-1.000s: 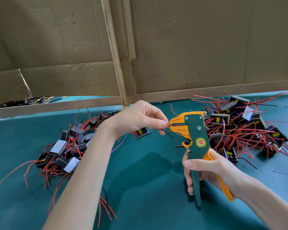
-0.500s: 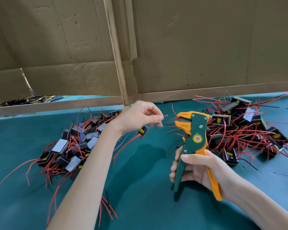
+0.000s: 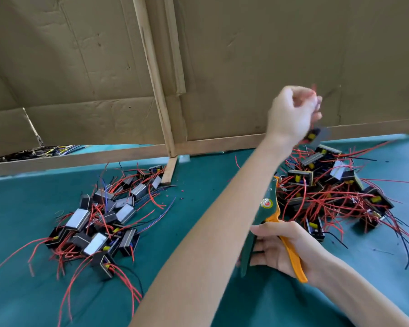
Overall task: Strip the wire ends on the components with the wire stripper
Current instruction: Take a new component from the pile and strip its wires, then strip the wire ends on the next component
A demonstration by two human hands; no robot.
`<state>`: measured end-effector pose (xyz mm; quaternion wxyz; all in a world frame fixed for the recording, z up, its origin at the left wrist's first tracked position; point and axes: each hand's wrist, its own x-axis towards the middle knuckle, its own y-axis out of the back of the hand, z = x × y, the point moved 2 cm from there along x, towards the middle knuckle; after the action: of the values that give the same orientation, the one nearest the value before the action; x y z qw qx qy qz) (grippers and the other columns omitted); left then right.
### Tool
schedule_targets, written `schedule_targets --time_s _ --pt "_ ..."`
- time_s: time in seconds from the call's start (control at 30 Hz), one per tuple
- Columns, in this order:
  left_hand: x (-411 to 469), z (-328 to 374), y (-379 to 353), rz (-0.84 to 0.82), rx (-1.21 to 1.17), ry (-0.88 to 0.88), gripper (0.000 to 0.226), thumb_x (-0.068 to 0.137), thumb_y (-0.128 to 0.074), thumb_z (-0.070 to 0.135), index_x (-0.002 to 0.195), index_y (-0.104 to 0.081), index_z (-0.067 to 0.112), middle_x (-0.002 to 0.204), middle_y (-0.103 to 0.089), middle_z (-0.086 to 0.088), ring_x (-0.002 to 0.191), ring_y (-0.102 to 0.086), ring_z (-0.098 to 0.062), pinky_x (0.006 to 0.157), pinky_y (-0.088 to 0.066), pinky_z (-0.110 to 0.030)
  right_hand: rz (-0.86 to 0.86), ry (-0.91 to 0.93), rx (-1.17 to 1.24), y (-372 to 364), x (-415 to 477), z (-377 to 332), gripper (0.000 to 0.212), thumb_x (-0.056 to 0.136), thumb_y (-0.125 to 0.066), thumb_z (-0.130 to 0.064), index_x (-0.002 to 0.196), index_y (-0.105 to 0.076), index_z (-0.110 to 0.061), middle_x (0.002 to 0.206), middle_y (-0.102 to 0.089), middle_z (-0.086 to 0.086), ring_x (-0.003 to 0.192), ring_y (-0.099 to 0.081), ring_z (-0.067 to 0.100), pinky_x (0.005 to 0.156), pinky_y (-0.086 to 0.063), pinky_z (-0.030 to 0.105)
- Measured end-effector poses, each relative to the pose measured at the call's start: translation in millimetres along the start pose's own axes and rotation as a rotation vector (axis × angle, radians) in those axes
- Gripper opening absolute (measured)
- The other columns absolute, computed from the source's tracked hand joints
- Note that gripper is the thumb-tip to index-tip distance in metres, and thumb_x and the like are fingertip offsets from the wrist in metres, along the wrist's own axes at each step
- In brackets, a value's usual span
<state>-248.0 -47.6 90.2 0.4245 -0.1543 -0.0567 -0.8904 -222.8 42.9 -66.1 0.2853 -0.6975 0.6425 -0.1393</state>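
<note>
I see a brown cardboard wall [image 3: 269,55] across the back, braced by a leaning wooden batten [image 3: 156,90], and below it the green table cover [image 3: 21,208]. Two heaps of wired components lie on the cover. The left pile [image 3: 104,218] is spread near the foot of the batten, and the right pile [image 3: 328,192] sits by the far right edge with red and black leads sticking out all round.

The left forearm crosses over to the right. The left hand [image 3: 291,112] is raised above the right pile with its fingers curled. It is motion-blurred, but it appears to hold one component [image 3: 316,135] by its red wire, with the part dangling just below the hand, clear of the heap.

The right hand [image 3: 281,249] is low beside the right pile, wrapped around the handles of the green and orange wire stripper [image 3: 267,204]. The stripper's head points away from me and is partly hidden behind the left forearm.
</note>
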Motion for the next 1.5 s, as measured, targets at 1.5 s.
schedule_targets --time_s 1.5 --pt "-86 -49 310 0.446 1.131 0.206 0.016 0.083 -0.069 0.025 0.093 -0.058 0.020 0.111 -0.057 -0.005 0.099 -0.051 -0.022 0.079 -0.040 -0.032 -0.037 -0.038 -0.057 2 11 -9 0.032 0.064 -0.077 -0.012 0.092 -0.067 0.002 0.089 -0.062 0.029 0.083 -0.065 0.042 0.079 -0.055 0.051"
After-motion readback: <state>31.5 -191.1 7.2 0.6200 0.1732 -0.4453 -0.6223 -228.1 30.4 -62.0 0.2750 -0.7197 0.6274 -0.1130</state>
